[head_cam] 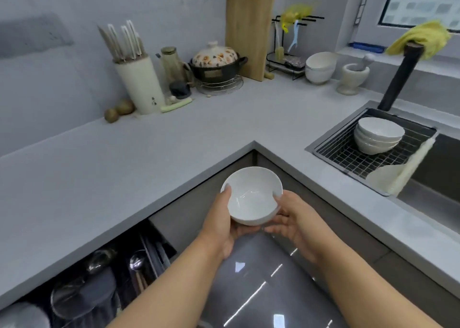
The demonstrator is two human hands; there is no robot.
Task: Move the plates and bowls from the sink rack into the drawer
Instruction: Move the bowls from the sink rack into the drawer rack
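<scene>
Two hands carry one small white glazed ceramic bowl (252, 196), upright, in front of the inner corner of the pale grey L-shaped bench (174, 138) and above the glossy grey floor. We see the left hand (225, 224) cupping the bowl's wall from below, thumb hooked over the rim; the fingers are curled round the underside. The right hand (290, 221) mirrors it: thumb on the rim, fingers wrapped beneath the base. We judge that this two-sided grip is chosen because the glaze is smooth and possibly wet, so support under the foot guards against slipping.

To the right of the bench corner, the steel wire sink rack (348, 157) sits in the sink opening and holds a nested stack of white round bowls (378, 134), mouth up. We judge that the open grid lets them drain. A ribbed cream mat (400, 172) lies against the rack's near edge.

Below and left of the bench corner, the dark open drawer (104, 278) shows metal spoons, a glass lid and divider slots. We judge the carried bowl to be in transit, with the stack still awaiting transfer. Whether the drawer has space for bowls cannot be determined, as part of it is hidden under the bench edge.
</scene>
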